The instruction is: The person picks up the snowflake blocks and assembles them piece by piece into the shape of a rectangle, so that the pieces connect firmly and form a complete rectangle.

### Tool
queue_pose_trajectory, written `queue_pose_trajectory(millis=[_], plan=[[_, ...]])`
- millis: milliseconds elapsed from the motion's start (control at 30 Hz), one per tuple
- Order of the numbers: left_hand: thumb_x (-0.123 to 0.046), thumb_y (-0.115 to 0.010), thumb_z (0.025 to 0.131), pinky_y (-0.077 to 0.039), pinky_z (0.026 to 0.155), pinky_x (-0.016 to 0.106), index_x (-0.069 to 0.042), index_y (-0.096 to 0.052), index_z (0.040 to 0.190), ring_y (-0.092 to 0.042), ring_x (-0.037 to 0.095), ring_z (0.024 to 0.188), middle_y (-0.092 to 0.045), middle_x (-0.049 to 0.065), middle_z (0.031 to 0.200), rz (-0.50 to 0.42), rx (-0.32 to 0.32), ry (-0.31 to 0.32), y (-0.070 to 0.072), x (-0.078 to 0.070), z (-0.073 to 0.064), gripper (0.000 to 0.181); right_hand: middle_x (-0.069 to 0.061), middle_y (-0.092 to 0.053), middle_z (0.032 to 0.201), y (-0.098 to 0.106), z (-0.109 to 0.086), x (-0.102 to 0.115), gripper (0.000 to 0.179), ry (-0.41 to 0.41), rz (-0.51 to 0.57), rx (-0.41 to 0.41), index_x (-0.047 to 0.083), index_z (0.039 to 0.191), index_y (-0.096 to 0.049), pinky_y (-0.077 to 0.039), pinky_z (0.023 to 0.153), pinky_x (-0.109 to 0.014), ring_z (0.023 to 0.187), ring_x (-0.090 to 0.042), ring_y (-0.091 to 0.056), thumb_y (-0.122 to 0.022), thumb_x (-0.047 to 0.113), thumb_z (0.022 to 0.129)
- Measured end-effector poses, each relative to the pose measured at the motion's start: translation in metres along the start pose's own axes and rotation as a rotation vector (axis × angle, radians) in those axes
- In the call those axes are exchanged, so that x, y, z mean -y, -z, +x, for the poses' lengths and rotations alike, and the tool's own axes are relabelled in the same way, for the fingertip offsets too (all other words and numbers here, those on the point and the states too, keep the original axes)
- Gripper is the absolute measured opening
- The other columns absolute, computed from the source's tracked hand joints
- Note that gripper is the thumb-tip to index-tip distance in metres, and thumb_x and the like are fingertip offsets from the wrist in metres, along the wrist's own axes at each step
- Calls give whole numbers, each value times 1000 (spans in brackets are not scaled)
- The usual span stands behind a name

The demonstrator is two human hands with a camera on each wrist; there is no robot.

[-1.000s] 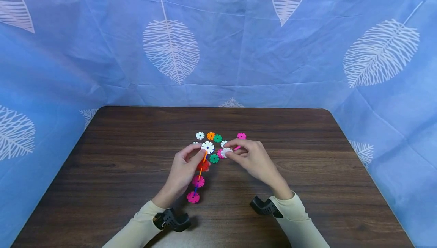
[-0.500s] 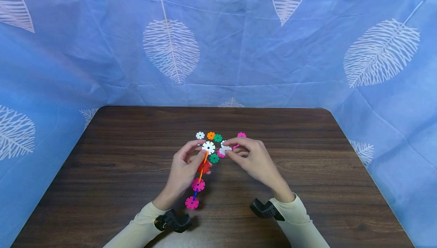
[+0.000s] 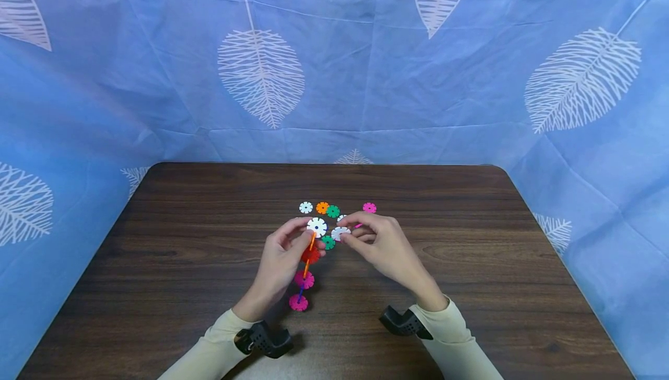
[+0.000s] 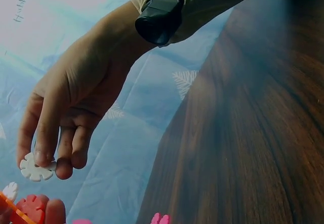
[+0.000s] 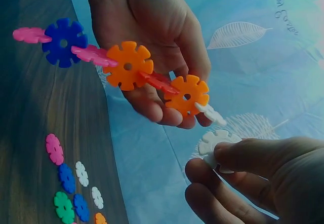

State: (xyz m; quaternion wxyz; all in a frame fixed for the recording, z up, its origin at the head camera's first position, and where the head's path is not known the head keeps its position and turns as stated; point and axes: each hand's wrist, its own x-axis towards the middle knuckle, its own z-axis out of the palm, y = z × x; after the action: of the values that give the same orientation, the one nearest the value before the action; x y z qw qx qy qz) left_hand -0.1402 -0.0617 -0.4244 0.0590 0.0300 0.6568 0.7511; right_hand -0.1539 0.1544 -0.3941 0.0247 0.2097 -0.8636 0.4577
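Observation:
My left hand pinches a chain of interlocked plastic snowflake discs near its upper end. The chain's end white disc points toward my right hand. Below it hang red, orange, pink and blue ones; the right wrist view shows an orange disc and a blue disc edge-on to pink neighbours. Between thumb and fingertips, my right hand pinches a separate white disc. The two white discs are close but apart in the head view. Part of the chain is hidden behind my left fingers.
Loose discs lie on the dark wooden table beyond my hands: an orange disc, a green disc, a pink disc, a white disc and others partly covered. A blue leaf-print cloth hangs behind.
My right hand has shifted slightly left with its white disc, nearer the chain. The chain's lower end swung down, then back up a little. Both grips stay the same.

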Motion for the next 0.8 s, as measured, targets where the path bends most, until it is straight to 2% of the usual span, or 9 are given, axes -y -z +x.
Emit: queue_pose_trajectory(millis=[100, 200, 333, 500, 633, 800], plan=[[-5, -60, 102, -61, 83, 31, 4, -61, 127, -76, 19, 84, -71, 24, 106, 26, 3, 10, -1, 0, 0, 26, -2, -76, 103, -1, 0, 1, 21, -3, 0, 5, 11, 112, -73, -61, 78, -26, 87, -10, -74, -77, 10, 92], [-5, -60, 102, -60, 84, 33, 5, -63, 120, -76, 22, 85, -72, 25, 106, 42, 1, 14, -1, 0, -1, 21, -2, -76, 104, -2, -1, 2, 21, 0, 2, 5, 11, 113, -73, -61, 79, -27, 87, -10, -74, -77, 11, 92], [-6, -61, 102, -60, 85, 32, 5, -66, 116, -75, 21, 86, -72, 21, 106, 69, -15, 8, -2, -1, -1, 18, -2, -76, 105, -2, -1, 3, 21, 10, 4, 3, 11, 113, -73, -61, 79, -27, 87, -10, -73, -77, 11, 92], [-9, -63, 101, -60, 85, 29, 3, -69, 113, -75, 20, 86, -74, 20, 105, 106, -32, 14, -2, -1, -1, 18, -2, -76, 105, -2, -1, 3, 20, 35, 0, -4, 11, 111, -74, -61, 79, -26, 87, -9, -73, -78, 11, 91], [-8, -63, 101, -60, 84, 31, 4, -68, 113, -76, 23, 83, -73, 23, 108, 97, -28, 6, -2, -1, -2, 17, 1, -76, 100, -3, -1, 3, 15, 54, 20, -4, 12, 106, -74, -61, 78, -28, 86, -7, -73, -78, 12, 91], [-5, -62, 101, -61, 83, 36, 5, -66, 113, -77, 21, 82, -72, 26, 109, 26, -4, 15, -2, -2, -3, 17, 2, -75, 96, -4, -1, 2, 12, 58, 64, 1, 13, 100, -73, -62, 77, -31, 84, -6, -72, -78, 9, 90]])
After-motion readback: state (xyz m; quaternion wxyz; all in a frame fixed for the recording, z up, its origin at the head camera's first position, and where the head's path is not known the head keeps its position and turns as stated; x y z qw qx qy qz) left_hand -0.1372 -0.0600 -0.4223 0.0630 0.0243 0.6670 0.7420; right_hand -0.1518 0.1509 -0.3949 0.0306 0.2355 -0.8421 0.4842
